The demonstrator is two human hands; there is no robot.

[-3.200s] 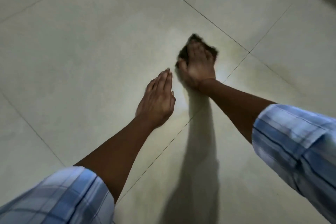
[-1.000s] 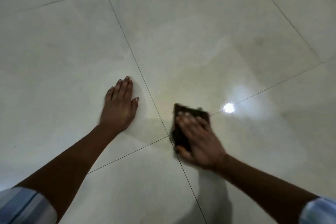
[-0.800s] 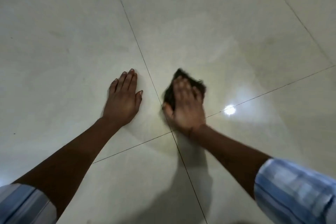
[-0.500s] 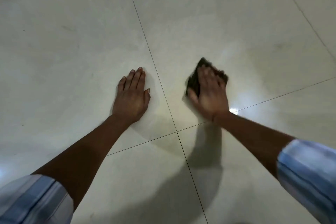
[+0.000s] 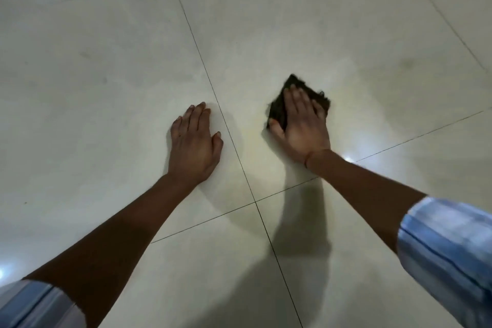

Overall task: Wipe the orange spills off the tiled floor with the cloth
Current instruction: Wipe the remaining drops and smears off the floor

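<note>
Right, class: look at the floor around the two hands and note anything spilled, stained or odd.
A faint yellowish smear tints the pale tile just left of the dark cloth under the right hand; otherwise nothing stands out.

At centre frame we see the left hand (image 5: 195, 145) flat on the floor (image 5: 106, 74), fingers straight, just left of a grout line (image 5: 202, 61). Right of that line the right hand (image 5: 302, 130) presses a dark cloth (image 5: 277, 110) down with straight fingers. Between them we make out a faint yellowish smear (image 5: 253, 125)
</note>
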